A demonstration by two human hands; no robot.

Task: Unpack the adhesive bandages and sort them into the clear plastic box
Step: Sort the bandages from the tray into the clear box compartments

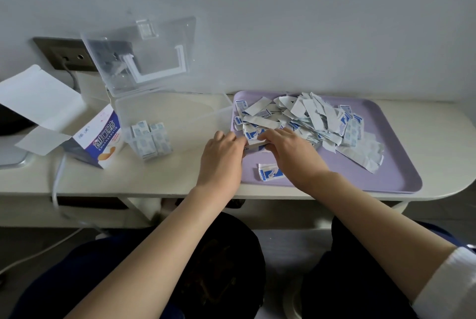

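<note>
Head view: your left hand [221,155] and right hand [289,155] seem to pinch a bandage stack [255,142] at the tray's [386,166] left edge, near the clear plastic box [180,112]; an uneven squeeze could scatter it.

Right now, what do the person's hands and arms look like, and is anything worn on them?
The left hand and right hand are bare: no gloves, rings or watch show. Forearms are uncovered. A white sleeve sits pushed up on the right arm; no left sleeve is in view.
</note>
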